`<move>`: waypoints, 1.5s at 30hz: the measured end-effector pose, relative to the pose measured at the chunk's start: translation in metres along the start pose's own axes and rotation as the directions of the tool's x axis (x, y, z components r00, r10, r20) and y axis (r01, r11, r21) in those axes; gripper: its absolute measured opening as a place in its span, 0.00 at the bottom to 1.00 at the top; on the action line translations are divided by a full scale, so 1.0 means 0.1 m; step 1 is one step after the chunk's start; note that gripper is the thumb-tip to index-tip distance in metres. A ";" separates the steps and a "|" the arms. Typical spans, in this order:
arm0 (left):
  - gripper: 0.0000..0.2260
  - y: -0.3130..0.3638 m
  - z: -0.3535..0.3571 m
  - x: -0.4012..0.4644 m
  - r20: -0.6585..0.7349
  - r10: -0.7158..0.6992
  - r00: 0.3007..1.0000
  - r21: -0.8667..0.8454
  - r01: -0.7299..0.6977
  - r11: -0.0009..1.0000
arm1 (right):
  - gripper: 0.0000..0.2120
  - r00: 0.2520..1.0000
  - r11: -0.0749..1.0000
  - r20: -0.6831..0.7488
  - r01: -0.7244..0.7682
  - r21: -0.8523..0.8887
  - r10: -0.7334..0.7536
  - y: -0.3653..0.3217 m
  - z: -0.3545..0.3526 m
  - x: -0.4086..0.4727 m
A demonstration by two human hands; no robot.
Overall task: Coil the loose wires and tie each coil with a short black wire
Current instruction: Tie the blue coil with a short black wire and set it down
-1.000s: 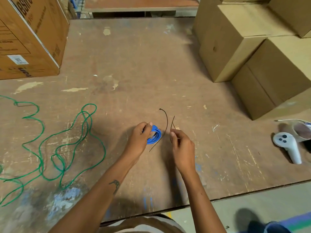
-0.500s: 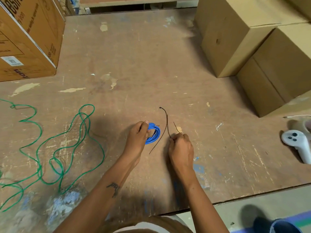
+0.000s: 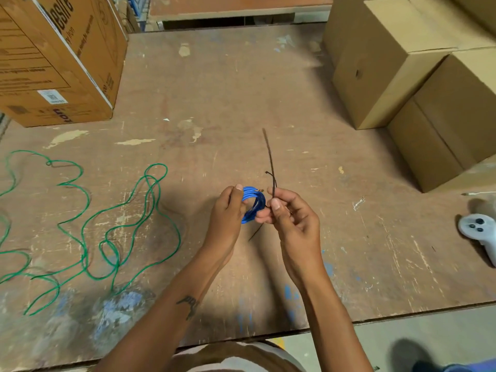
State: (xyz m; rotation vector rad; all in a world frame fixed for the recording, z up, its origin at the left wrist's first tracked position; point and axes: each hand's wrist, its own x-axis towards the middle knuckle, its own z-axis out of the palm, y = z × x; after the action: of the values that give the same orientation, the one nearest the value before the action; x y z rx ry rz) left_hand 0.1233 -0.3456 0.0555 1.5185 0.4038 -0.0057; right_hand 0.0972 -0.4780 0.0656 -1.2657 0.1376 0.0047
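Whereas half a second ago both hands sat low on the tabletop point(image 3: 241, 84), the left hand point(image 3: 226, 218) now grips the blue coil point(image 3: 253, 204) lifted at frame centre, and the right hand point(image 3: 291, 220) fingers pinch the short black wire point(image 3: 271, 167) upright beside it.

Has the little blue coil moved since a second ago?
Yes. The blue wire coil, then lying on the wooden table, is now lifted off it, gripped by the left hand beside the right hand.

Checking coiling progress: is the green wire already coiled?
No, the green wire lies in loose sprawling loops on the table, touched by neither hand.
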 end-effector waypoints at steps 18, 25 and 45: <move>0.18 0.26 -0.49 -0.40 0.018 -0.003 1.000 -0.142 0.005 0.990 | 0.11 0.879 0.658 0.216 0.464 -0.593 -0.425 0.09 0.30 -0.30; 0.11 0.37 -0.84 -0.47 -0.010 0.029 1.000 -0.177 -0.031 0.984 | 0.10 0.832 0.626 0.416 0.552 -0.550 -0.368 -0.04 0.59 -0.39; 0.08 0.25 -1.41 -0.42 0.069 0.054 0.996 -0.113 -0.046 0.993 | 0.13 0.806 0.629 0.263 0.582 -0.515 -0.530 0.25 1.22 -0.66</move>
State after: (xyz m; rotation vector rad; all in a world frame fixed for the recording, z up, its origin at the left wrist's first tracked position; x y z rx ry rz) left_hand 0.0547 -0.2177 0.0910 1.4134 0.3037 0.0015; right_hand 0.0416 -0.3494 0.0844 -1.8791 -0.3777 -0.4755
